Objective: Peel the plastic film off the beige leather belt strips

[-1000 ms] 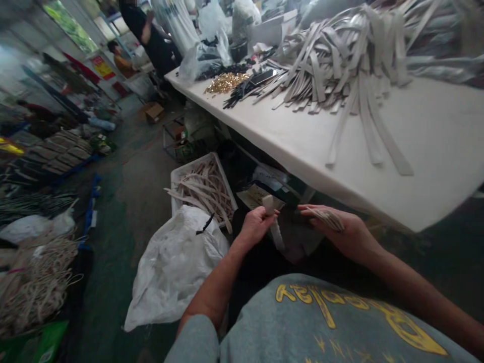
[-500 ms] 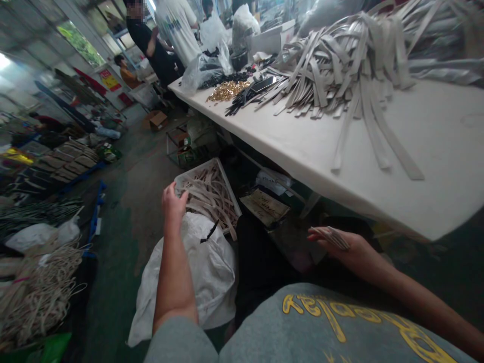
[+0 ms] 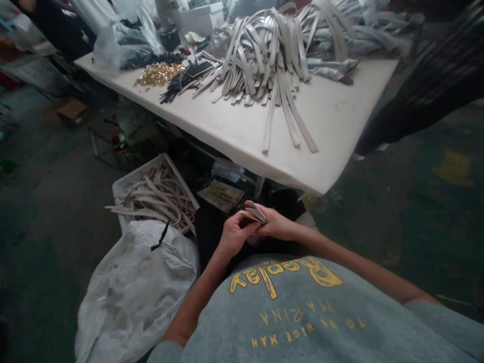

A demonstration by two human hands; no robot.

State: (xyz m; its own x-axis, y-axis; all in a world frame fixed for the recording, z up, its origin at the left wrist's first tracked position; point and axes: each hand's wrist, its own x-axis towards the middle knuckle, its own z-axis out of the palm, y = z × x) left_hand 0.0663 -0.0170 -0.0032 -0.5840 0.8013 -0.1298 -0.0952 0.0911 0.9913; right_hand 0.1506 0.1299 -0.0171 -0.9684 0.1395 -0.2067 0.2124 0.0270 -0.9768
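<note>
A small bundle of flat beige straps (image 3: pixel 256 214) is gripped in my right hand (image 3: pixel 279 223), low in front of my body. My left hand (image 3: pixel 233 233) meets it from the other side, thumb and fingers pinched on the same straps. How many straps there are is hard to make out. To the left, a white plastic crate (image 3: pixel 120 190) holds a loose heap of similar beige straps (image 3: pixel 161 194), one end sticking out over its left rim. A white woven sack (image 3: pixel 139 292) with a black tie lies against the crate's near side.
A white-topped table (image 3: pixel 328 116) stands ahead, bearing a pile of grey straps (image 3: pixel 264 55), small gold metal pieces (image 3: pixel 161 74), black strips (image 3: pixel 177 85) and clear plastic bags (image 3: pixel 124 45). Cardboard boxes (image 3: pixel 71 111) sit on the floor at left. Part of a person in dark clothes (image 3: pixel 64 30) shows beyond the table.
My left hand has left the crate's edge and come to the straps in my right hand. Both hands are now together before my body. The view has swung right.
</note>
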